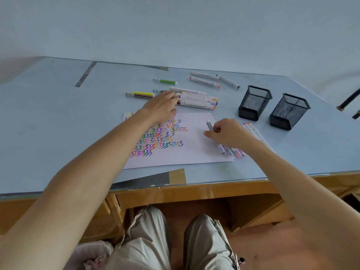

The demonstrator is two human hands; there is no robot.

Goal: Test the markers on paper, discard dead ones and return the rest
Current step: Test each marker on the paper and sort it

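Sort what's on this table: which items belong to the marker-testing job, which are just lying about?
Job:
- paper with test squiggles
- marker held by right hand
- white markers at left hand
- yellow marker
- mesh holders

Lying about:
- tape strip on the table

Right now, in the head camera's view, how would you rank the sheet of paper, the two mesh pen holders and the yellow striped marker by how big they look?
1. Sheet of paper, largest by far.
2. Left mesh pen holder and right mesh pen holder: they look alike, so no ranking between them.
3. Yellow striped marker, smallest.
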